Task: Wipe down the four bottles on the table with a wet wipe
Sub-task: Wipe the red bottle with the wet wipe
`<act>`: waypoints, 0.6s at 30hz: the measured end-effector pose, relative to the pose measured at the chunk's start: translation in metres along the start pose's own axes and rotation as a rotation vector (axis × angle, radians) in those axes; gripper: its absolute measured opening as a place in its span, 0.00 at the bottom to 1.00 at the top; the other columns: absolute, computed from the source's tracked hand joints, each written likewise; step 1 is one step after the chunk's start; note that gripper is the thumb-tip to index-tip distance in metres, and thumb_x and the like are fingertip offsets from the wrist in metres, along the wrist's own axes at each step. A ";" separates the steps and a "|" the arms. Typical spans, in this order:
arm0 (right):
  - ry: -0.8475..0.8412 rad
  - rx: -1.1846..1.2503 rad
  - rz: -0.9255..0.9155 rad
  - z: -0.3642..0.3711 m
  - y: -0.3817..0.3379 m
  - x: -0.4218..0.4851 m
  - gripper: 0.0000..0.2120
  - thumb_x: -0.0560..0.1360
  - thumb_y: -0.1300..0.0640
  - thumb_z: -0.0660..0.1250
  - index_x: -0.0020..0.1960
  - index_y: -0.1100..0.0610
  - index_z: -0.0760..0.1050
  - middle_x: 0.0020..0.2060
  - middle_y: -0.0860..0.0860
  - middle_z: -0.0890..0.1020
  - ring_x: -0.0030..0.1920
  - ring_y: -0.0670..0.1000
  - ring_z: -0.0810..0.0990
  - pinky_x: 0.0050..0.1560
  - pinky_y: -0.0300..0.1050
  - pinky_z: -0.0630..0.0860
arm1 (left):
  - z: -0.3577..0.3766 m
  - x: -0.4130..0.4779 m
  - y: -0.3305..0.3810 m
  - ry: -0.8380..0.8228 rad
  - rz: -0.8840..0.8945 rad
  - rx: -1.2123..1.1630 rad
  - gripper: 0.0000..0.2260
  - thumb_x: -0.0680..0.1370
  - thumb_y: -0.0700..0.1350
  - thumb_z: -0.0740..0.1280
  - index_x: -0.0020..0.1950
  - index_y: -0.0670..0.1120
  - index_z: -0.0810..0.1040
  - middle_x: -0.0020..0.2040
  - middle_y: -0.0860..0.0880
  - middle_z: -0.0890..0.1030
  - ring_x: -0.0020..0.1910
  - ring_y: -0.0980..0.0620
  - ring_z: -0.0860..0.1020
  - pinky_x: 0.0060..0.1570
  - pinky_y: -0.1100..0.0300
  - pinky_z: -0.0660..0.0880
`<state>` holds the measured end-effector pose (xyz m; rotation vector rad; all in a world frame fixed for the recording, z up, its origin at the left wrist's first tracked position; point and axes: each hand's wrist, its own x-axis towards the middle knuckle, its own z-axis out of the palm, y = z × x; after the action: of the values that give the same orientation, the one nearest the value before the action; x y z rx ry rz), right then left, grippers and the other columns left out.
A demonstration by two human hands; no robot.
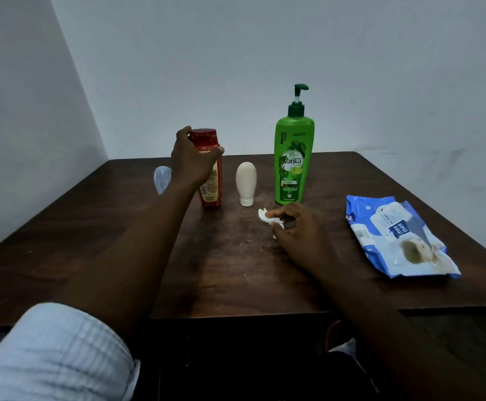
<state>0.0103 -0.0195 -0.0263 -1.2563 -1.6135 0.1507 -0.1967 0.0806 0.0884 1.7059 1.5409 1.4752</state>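
A rolled pale sleeve point(48, 354) filled the lower left of the frame. Above it, the left hand point(192, 157) had its grip clamped on the upright red bottle point(211, 180) at centre. The right hand point(299, 230) pinched a crumpled wet wipe point(266, 216) against the tabletop point(236, 270), near the green pump bottle point(293, 160). The white tube point(246, 183) stood between them; a clear bottle point(161, 178) showed behind the left arm. Which bottles were already wiped could not be told; the red one looked next.

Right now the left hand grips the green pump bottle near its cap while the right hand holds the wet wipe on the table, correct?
Not quite. In the head view the left hand grips the red bottle near its cap, not the green pump bottle, which stands untouched. The right hand does hold the wet wipe on the table.
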 end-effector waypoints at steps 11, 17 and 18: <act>0.013 0.010 0.015 -0.003 -0.004 0.000 0.13 0.71 0.65 0.72 0.52 0.53 0.85 0.47 0.44 0.84 0.43 0.45 0.84 0.47 0.49 0.82 | -0.028 -0.013 -0.011 -0.024 0.029 -0.112 0.18 0.75 0.51 0.74 0.63 0.48 0.79 0.57 0.53 0.82 0.52 0.57 0.80 0.47 0.61 0.77; 0.016 0.041 0.052 -0.005 -0.009 0.000 0.15 0.72 0.63 0.72 0.55 0.49 0.84 0.50 0.43 0.84 0.47 0.44 0.83 0.48 0.50 0.83 | -0.037 -0.035 0.002 -0.183 -0.037 -0.320 0.09 0.77 0.49 0.72 0.56 0.50 0.81 0.48 0.54 0.85 0.44 0.58 0.84 0.45 0.57 0.81; 0.017 0.046 0.066 -0.007 -0.011 0.000 0.16 0.72 0.63 0.72 0.56 0.49 0.84 0.51 0.43 0.84 0.48 0.43 0.83 0.50 0.47 0.83 | -0.036 -0.038 0.002 -0.226 -0.072 -0.350 0.09 0.77 0.50 0.72 0.55 0.50 0.81 0.47 0.53 0.86 0.44 0.56 0.85 0.46 0.55 0.81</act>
<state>0.0086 -0.0273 -0.0157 -1.2726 -1.5465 0.2168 -0.2209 0.0336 0.0870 1.5327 1.1380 1.3674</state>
